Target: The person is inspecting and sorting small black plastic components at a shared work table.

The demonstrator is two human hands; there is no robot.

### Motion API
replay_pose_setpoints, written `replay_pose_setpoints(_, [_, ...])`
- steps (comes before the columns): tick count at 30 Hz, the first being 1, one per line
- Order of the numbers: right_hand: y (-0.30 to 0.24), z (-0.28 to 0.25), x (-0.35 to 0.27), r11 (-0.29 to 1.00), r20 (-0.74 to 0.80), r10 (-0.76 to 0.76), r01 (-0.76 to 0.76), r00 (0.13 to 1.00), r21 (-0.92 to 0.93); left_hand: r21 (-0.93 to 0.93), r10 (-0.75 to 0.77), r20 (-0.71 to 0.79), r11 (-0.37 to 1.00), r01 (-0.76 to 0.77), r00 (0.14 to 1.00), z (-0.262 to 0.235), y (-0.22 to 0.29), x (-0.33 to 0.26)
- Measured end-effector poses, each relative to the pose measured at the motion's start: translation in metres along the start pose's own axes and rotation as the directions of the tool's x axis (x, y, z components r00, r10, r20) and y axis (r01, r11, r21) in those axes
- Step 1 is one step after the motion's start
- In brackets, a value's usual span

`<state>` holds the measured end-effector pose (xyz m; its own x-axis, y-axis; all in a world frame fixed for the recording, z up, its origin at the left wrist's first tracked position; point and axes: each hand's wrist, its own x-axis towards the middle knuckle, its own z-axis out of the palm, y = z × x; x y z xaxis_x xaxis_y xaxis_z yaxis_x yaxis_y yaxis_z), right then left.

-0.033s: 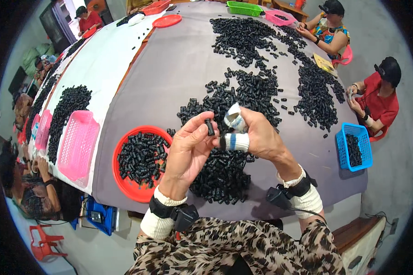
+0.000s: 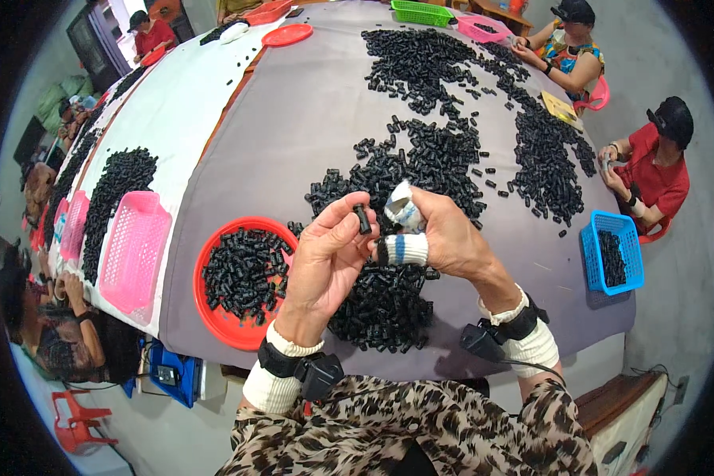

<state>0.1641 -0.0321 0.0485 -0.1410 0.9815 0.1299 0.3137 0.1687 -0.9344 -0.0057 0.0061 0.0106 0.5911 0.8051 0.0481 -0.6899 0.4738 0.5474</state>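
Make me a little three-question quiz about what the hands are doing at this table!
1. True or false: the left hand pinches a small black plastic piece.
2. Which round container sits left of the hands? A) red tray B) green basket C) blue basket
3. Fill in: the right hand has fingers wrapped in white ____.

Key:
1. True.
2. A, the red tray holding black pieces.
3. Tape; one wrapped finger has a blue stripe.
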Motion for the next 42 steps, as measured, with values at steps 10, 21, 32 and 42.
replay_pose_setpoints(10, [0.007,0.002,0.001,0.998,0.012,-0.063,0.063,0.998,0.015,-0.017,-0.011,0.021,1.000,0.011,1.000,0.002,-0.005,0.000])
replay_pose_setpoints(21, [0.006,0.002,-0.002,0.999,-0.003,-0.049,0.049,0.999,0.014,-0.012,-0.016,0.011,1.000,0.016,1.000,0.009,-0.005,0.001])
replay_pose_setpoints(32, [0.003,0.007,-0.008,0.983,-0.128,-0.178,0.171,0.976,-0.066,0.187,0.047,-0.098,0.982,-0.028,0.994,0.012,-0.009,0.003])
replay_pose_setpoints(42, [0.010,0.007,-0.007,0.985,-0.179,-0.171,0.174,0.969,0.002,0.156,0.035,-0.076,0.987,-0.023,0.997,0.010,-0.011,0.003])
